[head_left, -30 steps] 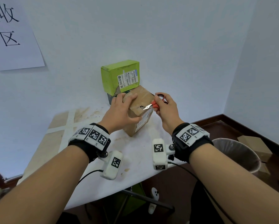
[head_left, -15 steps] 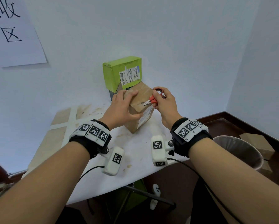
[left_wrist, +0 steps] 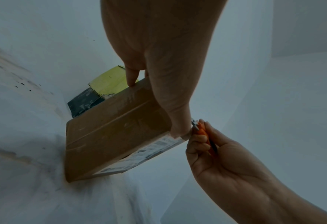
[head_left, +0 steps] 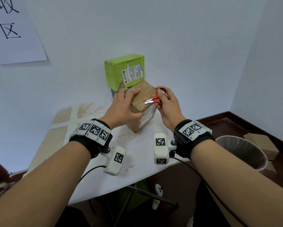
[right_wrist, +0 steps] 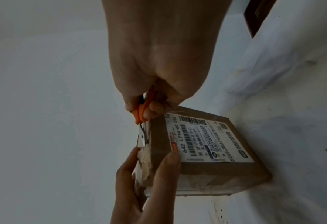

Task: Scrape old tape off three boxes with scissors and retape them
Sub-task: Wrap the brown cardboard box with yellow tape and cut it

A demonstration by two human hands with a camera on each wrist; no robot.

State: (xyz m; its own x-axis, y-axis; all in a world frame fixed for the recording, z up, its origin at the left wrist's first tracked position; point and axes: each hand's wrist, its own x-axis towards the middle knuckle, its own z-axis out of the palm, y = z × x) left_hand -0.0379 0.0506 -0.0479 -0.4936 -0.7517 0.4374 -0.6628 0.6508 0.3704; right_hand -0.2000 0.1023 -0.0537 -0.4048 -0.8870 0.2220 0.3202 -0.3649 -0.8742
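Observation:
A brown cardboard box (head_left: pixel 142 97) (left_wrist: pixel 108 133) (right_wrist: pixel 212 172) with a white shipping label stands tilted on one edge on the table. My left hand (head_left: pixel 122 107) (left_wrist: pixel 162 94) grips its top corner, thumb on the front face. My right hand (head_left: pixel 167 104) (right_wrist: pixel 154 97) holds small orange-handled scissors (head_left: pixel 154 99) (left_wrist: pixel 201 128) (right_wrist: pixel 142 115), their blade tips lying on the box's upper face where torn tape shows. Behind stands a green box (head_left: pixel 124 71) with a label, stacked on a dark box (left_wrist: pixel 83 103).
The table (head_left: pixel 137 154) has a stained white cover and stands against a white wall in a corner. A bin (head_left: pixel 242 151) with a clear liner stands on the floor at the right, with cardboard boxes (head_left: pixel 260 143) beyond it. A paper sign (head_left: pixel 13 30) hangs on the wall at the left.
My right hand has shifted the scissors slightly along the top of the box. My left hand keeps its grip on the box. The head view has drifted a little.

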